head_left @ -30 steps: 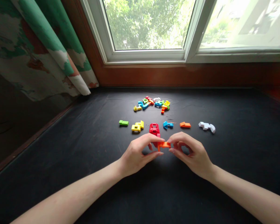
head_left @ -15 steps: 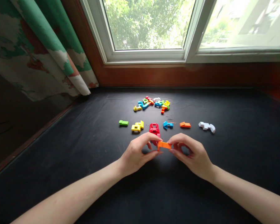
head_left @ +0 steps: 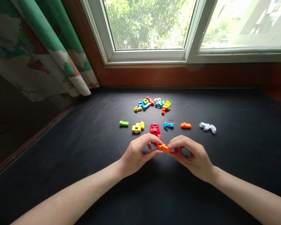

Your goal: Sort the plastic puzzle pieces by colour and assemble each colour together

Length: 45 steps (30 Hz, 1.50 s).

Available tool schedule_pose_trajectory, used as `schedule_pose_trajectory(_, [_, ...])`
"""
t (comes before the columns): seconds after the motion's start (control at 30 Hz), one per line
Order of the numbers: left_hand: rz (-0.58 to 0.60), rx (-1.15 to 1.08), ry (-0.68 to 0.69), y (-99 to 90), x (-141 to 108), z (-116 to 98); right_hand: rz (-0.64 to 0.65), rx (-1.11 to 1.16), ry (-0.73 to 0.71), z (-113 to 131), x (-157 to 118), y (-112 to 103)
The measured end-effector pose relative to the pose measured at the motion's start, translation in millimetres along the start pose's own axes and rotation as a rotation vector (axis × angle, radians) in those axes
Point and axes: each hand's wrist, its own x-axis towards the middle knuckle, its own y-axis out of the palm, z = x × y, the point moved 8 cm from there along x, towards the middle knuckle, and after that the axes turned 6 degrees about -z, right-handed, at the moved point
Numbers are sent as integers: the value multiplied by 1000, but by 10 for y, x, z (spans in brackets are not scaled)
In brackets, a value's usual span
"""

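Observation:
Between my two hands is a small orange plastic block point(head_left: 165, 148), angled down to the right. My left hand point(head_left: 140, 153) pinches its left end with thumb and forefinger. The right end sits between the thumb and fingertips of my right hand point(head_left: 193, 156). Just beyond the block lies a red piece point(head_left: 155, 128), its near part hidden by my left fingers. A blue arrow-shaped piece point(head_left: 168, 125) rests on the table past my right fingertips.
In the same row lie a green piece point(head_left: 124, 123), a yellow piece point(head_left: 138, 127), another orange piece point(head_left: 185, 125) and a white piece point(head_left: 208, 127). A mixed pile of coloured pieces point(head_left: 152, 103) is farther back on the black table point(head_left: 84, 200), below the window point(head_left: 146, 57). A curtain point(head_left: 81, 84) hangs at left.
The orange block has turned in my fingers, from nearly level to slanting down rightward, showing another side. My right fingers have shifted slightly; the pieces on the table have stayed put.

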Motion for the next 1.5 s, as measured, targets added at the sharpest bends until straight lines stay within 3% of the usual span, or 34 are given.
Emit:
schedule_pose_trajectory(0.43, [-58,16,49,-24,13,-39,69,-78,144,-134,7,42])
schedule_pose_trajectory(1.5, [20,38,28,22,12,-42,53,35,13,-52,-24,43])
